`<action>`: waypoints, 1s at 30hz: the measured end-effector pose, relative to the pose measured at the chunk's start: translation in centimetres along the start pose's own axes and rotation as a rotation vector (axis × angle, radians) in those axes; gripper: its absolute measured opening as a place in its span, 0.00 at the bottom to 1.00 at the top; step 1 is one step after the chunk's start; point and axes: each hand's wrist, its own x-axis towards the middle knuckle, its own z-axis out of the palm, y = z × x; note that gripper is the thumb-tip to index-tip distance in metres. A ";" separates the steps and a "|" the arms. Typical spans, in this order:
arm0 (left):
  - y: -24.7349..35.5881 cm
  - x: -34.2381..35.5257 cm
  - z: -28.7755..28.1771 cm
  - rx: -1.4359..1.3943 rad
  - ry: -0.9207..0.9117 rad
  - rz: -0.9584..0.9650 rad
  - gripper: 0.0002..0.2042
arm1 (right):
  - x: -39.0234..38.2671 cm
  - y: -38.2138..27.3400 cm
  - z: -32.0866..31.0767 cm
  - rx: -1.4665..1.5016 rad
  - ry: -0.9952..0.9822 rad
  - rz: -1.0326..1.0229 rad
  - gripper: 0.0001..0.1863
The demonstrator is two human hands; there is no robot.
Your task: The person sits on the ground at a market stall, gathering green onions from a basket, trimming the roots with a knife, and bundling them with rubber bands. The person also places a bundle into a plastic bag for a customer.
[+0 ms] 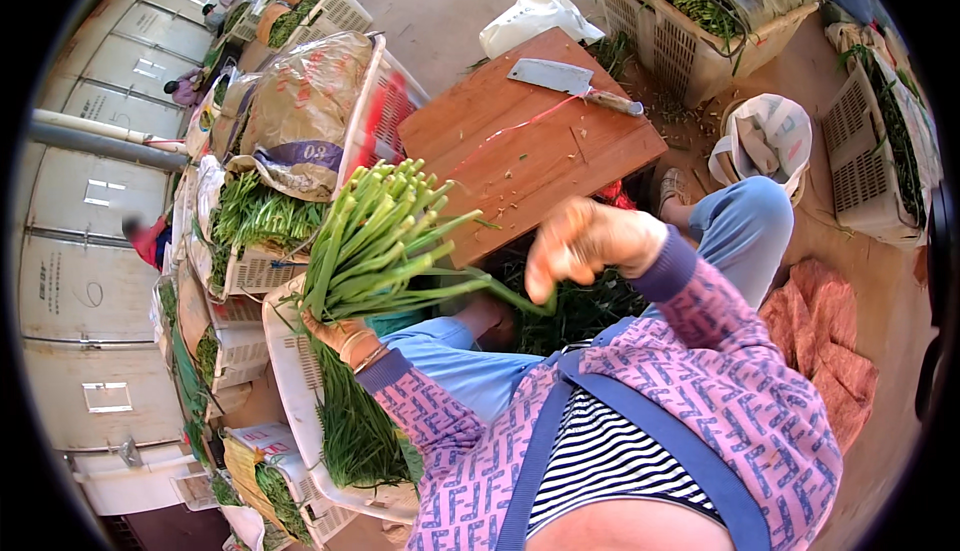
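– hands first: how is the work held?

– by the left hand [338, 339], the bunch of green stalks [375, 236] is gripped just beside the desk [530, 151]; the right hand [590, 243] is blurred near one stray stalk [515, 296]; whether anything is pinched there cannot be told.

– and how might this be done well?

– with a firm but gentle grip, probably; strays should be drawn out singly; the ends should be kept level; the cleaver [550, 74] can be left on the desk.

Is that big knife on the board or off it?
On it: the cleaver lies on the wooden board, near its far corner.
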 end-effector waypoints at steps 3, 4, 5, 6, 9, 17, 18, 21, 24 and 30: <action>0.6 -2.4 3.2 -0.105 0.082 -0.041 0.22 | -1.7 0.5 0.8 -1.406 -0.050 0.437 0.26; 1.1 -2.8 3.0 -0.100 0.094 -0.025 0.22 | -0.4 0.2 1.3 -1.507 0.219 0.461 0.34; 0.8 -3.0 2.8 0.044 0.025 -0.036 0.24 | 0.5 1.2 0.3 -1.353 0.484 0.138 0.34; 0.6 -3.1 2.4 0.191 -0.042 -0.034 0.25 | 1.6 2.2 -1.0 -1.160 0.724 -0.184 0.35; 0.4 -0.6 -0.3 0.654 -0.329 -0.052 0.30 | 6.8 0.2 -1.5 -1.078 0.707 -0.200 0.23; 1.3 9.2 -8.7 -0.175 -0.260 -0.313 0.27 | 1.6 3.0 -3.2 -0.462 0.342 -0.277 0.12; 0.7 8.4 -7.6 -0.582 -0.399 -0.557 0.28 | 2.2 3.2 -2.9 -0.963 0.509 -0.307 0.14; 0.1 6.0 -5.3 -1.184 -0.464 -1.242 0.29 | 4.9 0.4 0.1 -1.035 0.726 -0.314 0.15; -0.9 6.1 -6.1 -0.931 -0.647 -1.102 0.29 | 8.4 -2.0 2.5 -1.065 0.664 -0.251 0.15; 0.0 7.7 -8.0 -1.125 -0.439 -1.205 0.28 | 7.3 -1.2 1.0 -0.984 0.504 -0.448 0.09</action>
